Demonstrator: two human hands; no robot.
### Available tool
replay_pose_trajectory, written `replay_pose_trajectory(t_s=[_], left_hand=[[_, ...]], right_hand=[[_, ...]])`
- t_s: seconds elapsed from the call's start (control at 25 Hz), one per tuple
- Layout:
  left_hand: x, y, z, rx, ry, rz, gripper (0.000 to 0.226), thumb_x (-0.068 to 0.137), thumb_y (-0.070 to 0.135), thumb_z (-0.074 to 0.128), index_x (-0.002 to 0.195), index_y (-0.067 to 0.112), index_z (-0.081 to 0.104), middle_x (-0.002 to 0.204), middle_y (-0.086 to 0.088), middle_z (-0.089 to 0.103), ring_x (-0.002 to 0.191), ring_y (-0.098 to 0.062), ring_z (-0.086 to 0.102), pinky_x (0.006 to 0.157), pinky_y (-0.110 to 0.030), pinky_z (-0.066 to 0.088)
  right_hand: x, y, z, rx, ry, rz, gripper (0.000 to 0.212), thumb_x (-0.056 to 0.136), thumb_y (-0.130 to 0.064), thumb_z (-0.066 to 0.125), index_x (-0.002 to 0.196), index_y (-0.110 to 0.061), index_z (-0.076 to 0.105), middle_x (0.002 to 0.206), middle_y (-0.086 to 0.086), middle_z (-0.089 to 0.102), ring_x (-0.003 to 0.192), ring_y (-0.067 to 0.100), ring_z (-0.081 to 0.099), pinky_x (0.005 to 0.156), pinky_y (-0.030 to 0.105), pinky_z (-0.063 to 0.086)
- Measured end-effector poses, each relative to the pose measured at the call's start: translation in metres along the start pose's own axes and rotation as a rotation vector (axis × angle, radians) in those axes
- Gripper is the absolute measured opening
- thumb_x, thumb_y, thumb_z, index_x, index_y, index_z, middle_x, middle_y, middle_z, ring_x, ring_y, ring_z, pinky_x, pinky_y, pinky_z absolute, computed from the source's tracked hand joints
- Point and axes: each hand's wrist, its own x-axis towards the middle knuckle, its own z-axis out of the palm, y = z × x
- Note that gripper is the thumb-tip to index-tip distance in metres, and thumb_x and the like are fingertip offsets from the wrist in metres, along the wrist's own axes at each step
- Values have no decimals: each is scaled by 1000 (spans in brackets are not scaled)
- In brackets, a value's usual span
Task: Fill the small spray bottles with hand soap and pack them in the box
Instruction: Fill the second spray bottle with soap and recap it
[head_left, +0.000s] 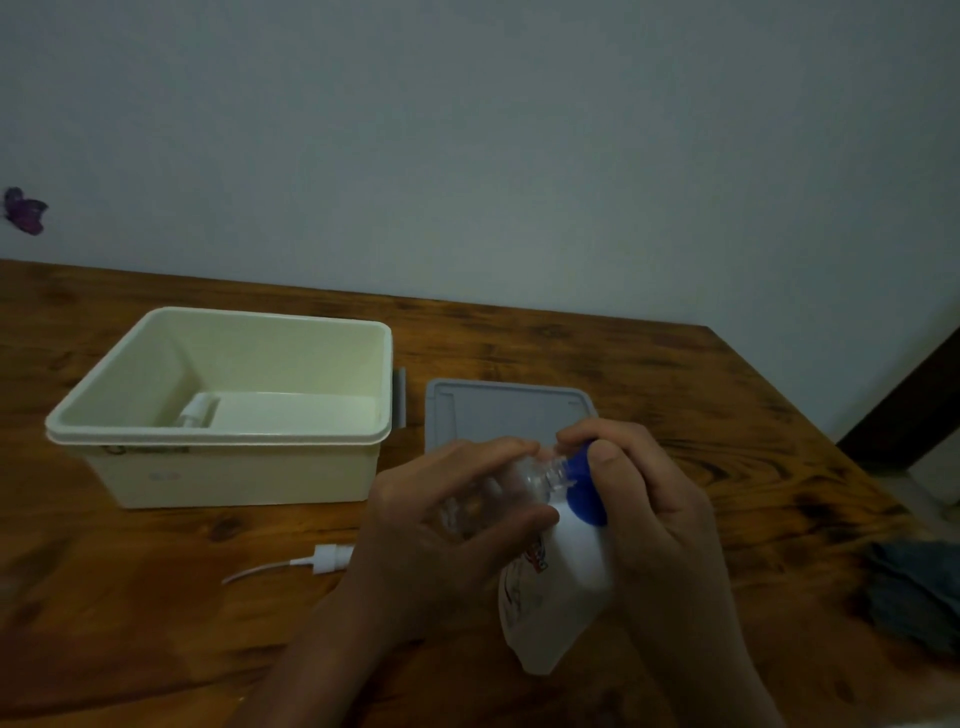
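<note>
My left hand (441, 525) grips a small clear spray bottle (511, 488), tilted with its open neck pointing right. My right hand (654, 514) holds a white soap pouch (558, 597) by its blue spout (584, 486), which meets the bottle's neck. The bottle's white spray head with its dip tube (311, 564) lies on the table left of my left hand. A cream box (223, 436) stands open at the left, with one small capped spray bottle (197, 410) lying inside near its front wall.
The box's grey lid (498, 410) lies flat behind my hands, right of the box. A dark cloth (919, 592) sits at the table's right edge. The wooden table (130, 623) ends at a pale wall behind.
</note>
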Motion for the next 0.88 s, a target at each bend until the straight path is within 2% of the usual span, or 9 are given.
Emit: replay_pose_trajectory(t_s=[0.24,0.4,0.52,0.64,0.76,0.88], left_hand=[[2,3,0,11,0,8,41,89,53,52,117,23,54,106,11,63,97,14,56,78,-6,48],[1,1,-1,-9,-17,25,41,88,51,55,118,21,57,104,14,63,94,5,61,77,-9,49],[0,-1,-2,0,-23,41,41,89,49,57,115,17,61,102,9,64,91,0,63,77,-10,50],[0,1,-2,4,-19,33,42,89,50,55,115,18,60,100,9,64,90,3,61,77,-9,49],[1,1,-1,3,-14,30,43,89,52,54,118,20,57,102,14,61,93,8,59,77,-7,48],[0,0,-1,-14,-13,40,42,89,50,55,117,19,57,101,9,65,93,3,62,77,-8,50]], right_hand=[[1,-5,-2,-7,0,7,25,87,-36,36,98,-38,59,99,-27,60,86,-1,60,65,5,44],[0,-3,1,2,26,2,29,81,-48,36,95,-38,60,99,-24,62,87,0,60,67,6,44],[0,-1,3,-17,16,-5,31,79,-47,33,90,-37,60,94,-25,63,86,-2,60,67,5,44],[-1,-3,1,-17,20,5,32,80,-50,34,94,-39,60,97,-26,62,88,-1,61,67,5,44],[1,-4,-2,-24,2,12,23,84,-45,39,95,-40,59,95,-30,61,85,-2,60,66,5,44],[1,-4,-1,-23,2,-7,29,80,-50,36,95,-39,59,99,-29,60,86,-3,60,66,5,44]])
